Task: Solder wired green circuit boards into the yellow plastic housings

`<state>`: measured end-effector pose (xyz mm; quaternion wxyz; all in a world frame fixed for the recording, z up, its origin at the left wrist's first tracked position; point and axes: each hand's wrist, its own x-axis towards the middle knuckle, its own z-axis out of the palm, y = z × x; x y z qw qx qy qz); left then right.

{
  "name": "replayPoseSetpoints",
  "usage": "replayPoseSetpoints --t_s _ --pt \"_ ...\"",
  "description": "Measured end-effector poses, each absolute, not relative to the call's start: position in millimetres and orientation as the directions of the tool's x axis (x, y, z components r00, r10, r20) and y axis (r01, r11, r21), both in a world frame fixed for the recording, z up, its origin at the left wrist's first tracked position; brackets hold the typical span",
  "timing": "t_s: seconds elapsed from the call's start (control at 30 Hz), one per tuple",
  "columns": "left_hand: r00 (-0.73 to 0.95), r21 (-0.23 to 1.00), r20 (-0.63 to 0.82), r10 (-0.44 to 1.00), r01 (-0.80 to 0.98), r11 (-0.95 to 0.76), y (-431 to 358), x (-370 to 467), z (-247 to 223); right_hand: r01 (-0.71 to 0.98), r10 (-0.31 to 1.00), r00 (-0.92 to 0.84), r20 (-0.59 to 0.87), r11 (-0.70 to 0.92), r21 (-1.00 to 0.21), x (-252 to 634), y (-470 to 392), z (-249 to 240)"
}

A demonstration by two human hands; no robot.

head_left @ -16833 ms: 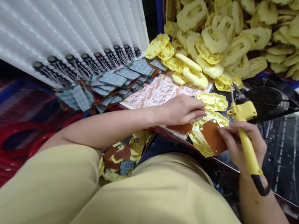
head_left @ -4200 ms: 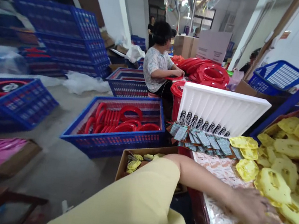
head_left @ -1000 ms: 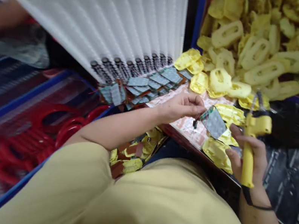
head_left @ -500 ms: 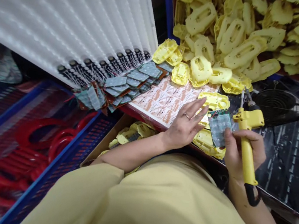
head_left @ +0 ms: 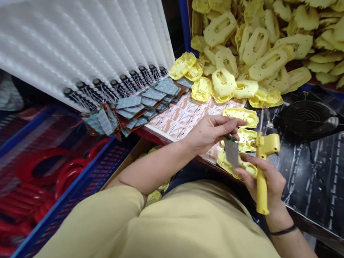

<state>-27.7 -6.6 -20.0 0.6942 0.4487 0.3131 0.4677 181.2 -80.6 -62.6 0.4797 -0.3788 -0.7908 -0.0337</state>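
Observation:
A green-grey circuit board is between my two hands, tilted and seen partly edge-on. My left hand pinches its upper end, near the small wires. With thumb and fingers my right hand grips a yellow soldering gun, tip pointing away from me, and also steadies the board's lower edge. Beneath and beside the board lie yellow plastic shells, one at the back and one in front. Stacked boards with wires and black round parts rest to the left.
A white foam tray leans at the left. Yellow shells fill a blue crate at the back. A black fan sits on the right, and red rings lie in a blue basket at lower left.
My left hand has closed on the upper end of the board. My right hand has shifted left with the soldering gun, and the board has turned more edge-on. The view has shifted slightly.

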Motion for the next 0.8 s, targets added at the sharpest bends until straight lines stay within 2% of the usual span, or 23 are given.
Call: replayPoseSetpoints --t_s 0.13,0.23,0.3,0.4,0.47,0.53,0.7,0.8 --pt "0.515 0.991 -0.026 0.857 -0.097 0.089 3 -46 -13 0.623 0.622 -0.419 0.661 0.727 -0.290 220 -85 -72" --pt "0.572 0.981 -0.039 0.819 0.176 -0.077 6 -51 -15 0.628 0.642 -0.480 0.598 0.727 -0.276 234 -90 -82" --pt "0.600 0.891 -0.022 0.800 0.374 -0.256 6 -47 -18 0.663 0.659 -0.468 0.589 0.702 -0.259 231 -93 -90" --pt "0.624 0.661 -0.017 0.781 0.594 -0.460 2 -35 -25 0.718 0.691 -0.395 0.606 0.643 -0.265 219 -92 -98" --pt "0.634 0.548 -0.038 0.772 0.659 -0.515 0 -30 -29 0.715 0.695 -0.346 0.630 0.630 -0.301 213 -92 -98" --pt "0.649 0.501 -0.047 0.760 0.673 -0.543 0 -28 -32 0.699 0.702 -0.296 0.648 0.621 -0.354 214 -93 -93" --pt "0.684 0.497 -0.026 0.729 0.642 -0.584 0 -31 -36 0.748 0.800 -0.162 0.578 0.481 -0.457 232 -105 -69" --pt "0.693 0.500 -0.028 0.721 0.634 -0.590 -1 -31 -36 0.693 0.766 -0.224 0.603 0.560 -0.454 246 -122 -51"
